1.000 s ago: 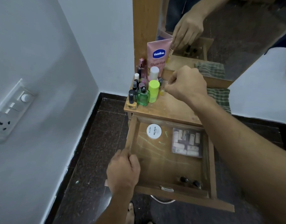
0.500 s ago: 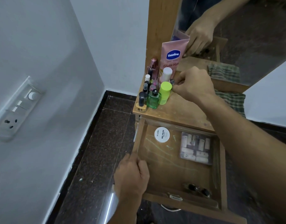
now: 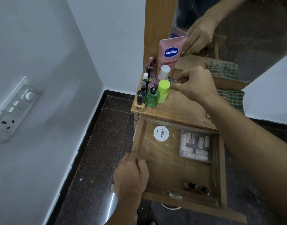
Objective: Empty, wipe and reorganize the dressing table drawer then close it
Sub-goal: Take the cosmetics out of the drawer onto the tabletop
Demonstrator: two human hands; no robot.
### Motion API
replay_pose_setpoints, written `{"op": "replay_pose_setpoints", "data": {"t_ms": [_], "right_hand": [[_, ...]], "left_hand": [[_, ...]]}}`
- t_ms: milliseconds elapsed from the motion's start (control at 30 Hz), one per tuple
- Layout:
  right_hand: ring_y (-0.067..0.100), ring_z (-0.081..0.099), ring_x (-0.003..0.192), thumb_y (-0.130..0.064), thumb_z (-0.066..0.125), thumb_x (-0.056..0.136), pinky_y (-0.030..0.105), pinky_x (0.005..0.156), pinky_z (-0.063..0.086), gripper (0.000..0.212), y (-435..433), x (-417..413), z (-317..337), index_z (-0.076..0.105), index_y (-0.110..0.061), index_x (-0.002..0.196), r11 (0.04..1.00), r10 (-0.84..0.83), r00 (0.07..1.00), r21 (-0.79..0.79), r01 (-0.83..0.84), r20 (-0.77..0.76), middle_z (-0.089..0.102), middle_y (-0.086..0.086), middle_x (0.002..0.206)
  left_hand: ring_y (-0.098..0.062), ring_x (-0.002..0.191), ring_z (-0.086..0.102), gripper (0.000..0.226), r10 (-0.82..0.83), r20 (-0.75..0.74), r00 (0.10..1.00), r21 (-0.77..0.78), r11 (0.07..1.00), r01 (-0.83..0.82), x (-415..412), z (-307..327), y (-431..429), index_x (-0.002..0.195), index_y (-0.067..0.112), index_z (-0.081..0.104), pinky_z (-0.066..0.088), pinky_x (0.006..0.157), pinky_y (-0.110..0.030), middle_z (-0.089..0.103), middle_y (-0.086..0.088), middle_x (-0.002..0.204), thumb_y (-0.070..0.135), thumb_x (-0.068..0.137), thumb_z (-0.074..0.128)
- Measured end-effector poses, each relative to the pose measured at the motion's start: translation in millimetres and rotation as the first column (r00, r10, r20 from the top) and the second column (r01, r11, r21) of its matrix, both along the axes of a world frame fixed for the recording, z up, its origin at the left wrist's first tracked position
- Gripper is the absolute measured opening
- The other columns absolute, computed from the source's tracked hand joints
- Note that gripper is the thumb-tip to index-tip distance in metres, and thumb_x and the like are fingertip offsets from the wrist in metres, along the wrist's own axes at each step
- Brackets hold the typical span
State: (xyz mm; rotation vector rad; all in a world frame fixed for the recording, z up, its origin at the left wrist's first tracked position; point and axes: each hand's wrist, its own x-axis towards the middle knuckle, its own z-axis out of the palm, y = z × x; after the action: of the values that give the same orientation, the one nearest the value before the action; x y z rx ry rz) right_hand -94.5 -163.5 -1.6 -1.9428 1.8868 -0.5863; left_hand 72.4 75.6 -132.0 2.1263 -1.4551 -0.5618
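Note:
The wooden drawer (image 3: 175, 198) stands pulled out below the dressing table top (image 3: 185, 109). Inside lie a white nail polish remover tub (image 3: 161, 133), a clear box of small bottles (image 3: 195, 146) and two dark bottles (image 3: 196, 186) near the front. My left hand (image 3: 131, 174) grips the drawer's left wall. My right hand (image 3: 194, 84) pinches a small bottle (image 3: 171, 79) on the table top, beside a lime green bottle (image 3: 163, 90). A cluster of bottles and a pink Vaseline tube (image 3: 170, 54) stands at the top's left corner.
A mirror (image 3: 237, 30) rises behind the table and reflects my hand. A green checked cloth (image 3: 232, 98) lies at the table's right. A white wall with a switch panel (image 3: 14, 109) is on the left, over a dark speckled floor (image 3: 97, 151).
The camera view shifted so the table sits further right. My right hand stays at the bottle cluster, fingers now on a small bottle. My left hand keeps its grip on the drawer wall.

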Motion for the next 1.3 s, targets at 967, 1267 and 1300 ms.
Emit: {"op": "replay_pose_setpoints", "data": {"t_ms": [967, 1267, 1300], "right_hand": [[0.016, 0.062, 0.094, -0.044, 0.076, 0.074, 0.031, 0.073, 0.051, 0.037, 200, -84, -69, 0.069, -0.035, 0.109, 0.72, 0.482, 0.834, 0.664, -0.202, -0.269, 0.066, -0.01, 0.1], [0.018, 0.054, 0.084, -0.032, 0.07, 0.079, 0.029, 0.069, 0.042, 0.023, 215, -82, -82, 0.069, -0.036, 0.101, 0.756, 0.511, 0.8, 0.608, -0.243, -0.315, 0.066, -0.005, 0.102], [0.019, 0.057, 0.085, -0.031, 0.069, 0.08, 0.029, 0.069, 0.042, 0.021, 216, -82, -83, 0.07, -0.035, 0.101, 0.765, 0.506, 0.8, 0.596, -0.244, -0.322, 0.067, -0.004, 0.101]], "left_hand": [[-0.029, 0.064, 0.052, 0.041, 0.038, 0.068, 0.997, 0.03, 0.999, -0.04, -5, 8, -1, 0.078, 0.009, 0.063, 0.045, 0.061, -0.037, 0.058, -0.004, 0.078, 0.034, 0.079, 0.03], [-0.027, 0.065, 0.051, 0.038, 0.051, 0.072, 0.996, 0.013, 0.999, -0.052, -5, 9, 0, 0.079, 0.009, 0.065, 0.04, 0.061, -0.034, 0.058, -0.004, 0.079, 0.03, 0.079, 0.033], [-0.027, 0.065, 0.051, 0.038, 0.049, 0.072, 0.996, 0.014, 0.999, -0.05, -5, 9, 0, 0.077, 0.009, 0.064, 0.04, 0.061, -0.034, 0.058, -0.004, 0.078, 0.03, 0.079, 0.032]]}}
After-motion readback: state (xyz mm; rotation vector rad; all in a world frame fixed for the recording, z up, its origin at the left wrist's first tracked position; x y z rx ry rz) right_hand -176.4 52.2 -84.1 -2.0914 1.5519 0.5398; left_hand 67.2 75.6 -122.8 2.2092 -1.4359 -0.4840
